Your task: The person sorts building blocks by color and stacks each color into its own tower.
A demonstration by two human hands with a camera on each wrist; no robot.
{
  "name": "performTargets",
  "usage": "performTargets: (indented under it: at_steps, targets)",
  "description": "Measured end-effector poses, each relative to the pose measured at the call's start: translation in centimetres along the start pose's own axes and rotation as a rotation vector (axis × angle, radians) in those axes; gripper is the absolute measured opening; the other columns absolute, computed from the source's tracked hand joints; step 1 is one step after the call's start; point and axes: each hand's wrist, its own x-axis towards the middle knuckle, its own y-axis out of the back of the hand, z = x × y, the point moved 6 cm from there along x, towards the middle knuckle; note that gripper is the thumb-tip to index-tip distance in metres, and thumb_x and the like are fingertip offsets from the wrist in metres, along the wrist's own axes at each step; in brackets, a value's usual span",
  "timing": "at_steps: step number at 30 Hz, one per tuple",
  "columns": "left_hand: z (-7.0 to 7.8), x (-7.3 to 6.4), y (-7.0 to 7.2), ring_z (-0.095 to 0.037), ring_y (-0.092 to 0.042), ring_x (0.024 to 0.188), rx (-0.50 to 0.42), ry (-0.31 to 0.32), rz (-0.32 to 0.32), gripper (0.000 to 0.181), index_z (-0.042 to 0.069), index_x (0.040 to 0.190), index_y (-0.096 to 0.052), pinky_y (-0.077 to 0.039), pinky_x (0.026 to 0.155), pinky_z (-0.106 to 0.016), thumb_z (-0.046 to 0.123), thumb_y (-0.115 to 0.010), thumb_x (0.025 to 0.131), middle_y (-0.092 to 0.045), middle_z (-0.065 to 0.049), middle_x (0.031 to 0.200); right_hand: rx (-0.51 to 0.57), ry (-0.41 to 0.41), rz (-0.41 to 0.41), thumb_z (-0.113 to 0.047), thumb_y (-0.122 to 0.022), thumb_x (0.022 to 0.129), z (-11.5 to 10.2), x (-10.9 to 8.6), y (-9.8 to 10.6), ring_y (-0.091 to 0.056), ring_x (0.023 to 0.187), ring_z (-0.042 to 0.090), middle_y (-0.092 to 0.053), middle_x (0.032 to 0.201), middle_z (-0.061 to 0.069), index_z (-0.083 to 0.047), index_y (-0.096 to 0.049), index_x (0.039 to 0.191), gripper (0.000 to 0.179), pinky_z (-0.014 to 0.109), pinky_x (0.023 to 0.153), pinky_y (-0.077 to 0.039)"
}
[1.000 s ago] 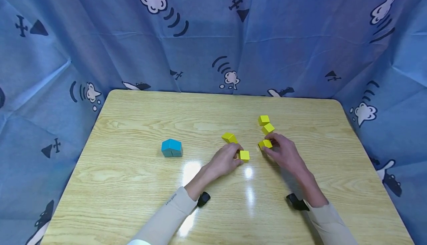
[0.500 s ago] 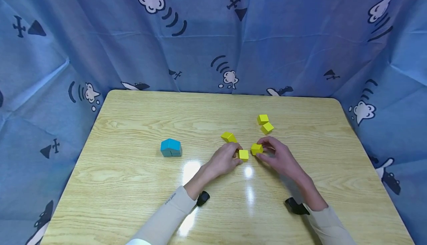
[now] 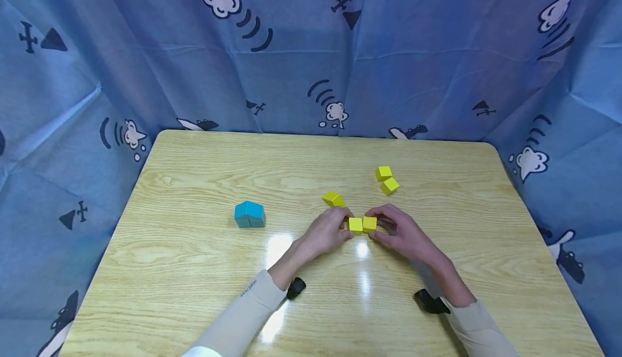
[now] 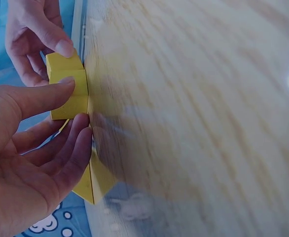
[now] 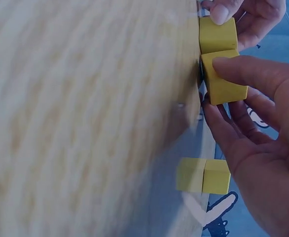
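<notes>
Two yellow cubes stand side by side on the wooden table, in front of me. My left hand [image 3: 328,231] pinches the left yellow cube [image 3: 356,226], its thumb on the near face, as the left wrist view shows on that cube's side [image 4: 68,106]. My right hand [image 3: 405,234] pinches the right yellow cube [image 3: 370,224] between thumb and fingers. In the right wrist view this cube [image 5: 228,86] touches the other one and is slightly turned against it. Just beyond my left hand lies a yellow wedge-shaped block [image 3: 333,199], partly hidden by the fingers.
Two more yellow cubes [image 3: 384,173] lie close together farther back on the right. To the left stands a blue house-shaped group of blocks [image 3: 249,215] with visible seams. A patterned blue cloth [image 3: 291,65] hangs behind the wooden table [image 3: 218,157].
My right hand has brought its yellow cube leftward and nearer, away from the two back cubes, against the cube in my left hand. The left hand has stayed in place.
</notes>
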Motion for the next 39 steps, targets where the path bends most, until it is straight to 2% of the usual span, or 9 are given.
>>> performTargets:
  at_steps: [8,25,33,39]
  targets:
    - [-0.1,0.0,-0.1,-0.011,-0.049,0.08,0.0,-0.009,-0.001,0.028,0.001,0.114,-0.068,-0.041,0.069,-0.022,0.007,-0.08,0.09,-0.064,-0.011,0.094,-0.085,0.026,0.01,0.002,-0.079,0.088,0.2,0.2,0.0,-0.063,0.117,0.028,-0.064,0.119,0.008,-0.005,-0.065,0.123,0.038,0.045,0.102,-0.051]
    - [-0.1,0.1,0.0,-0.012,-0.049,0.081,0.001,0.005,-0.005,0.028,0.001,0.115,-0.068,-0.041,0.069,-0.022,0.008,-0.08,0.09,-0.063,-0.01,0.093,-0.1,-0.004,-0.016,0.001,-0.08,0.088,0.0,0.3,-0.2,-0.064,0.114,0.027,-0.064,0.121,0.008,-0.006,-0.064,0.122,0.039,0.046,0.1,-0.052]
    - [-0.1,0.0,0.1,-0.011,-0.048,0.08,0.015,-0.008,-0.002,0.03,0.0,0.116,-0.067,-0.04,0.069,-0.022,0.008,-0.08,0.091,-0.061,-0.009,0.091,-0.113,0.003,-0.029,-0.015,-0.083,0.088,-0.4,0.2,0.2,-0.063,0.116,0.023,-0.064,0.125,0.004,-0.009,-0.064,0.128,0.044,0.046,0.102,-0.051]
    - [-0.1,0.0,0.0,-0.011,-0.048,0.08,0.003,-0.001,-0.008,0.031,0.0,0.118,-0.067,-0.04,0.069,-0.022,0.008,-0.079,0.091,-0.062,-0.01,0.092,-0.123,-0.009,0.032,-0.022,-0.076,0.096,-0.7,0.3,1.2,-0.065,0.115,0.026,-0.066,0.125,0.009,-0.004,-0.063,0.129,0.04,0.048,0.1,-0.051]
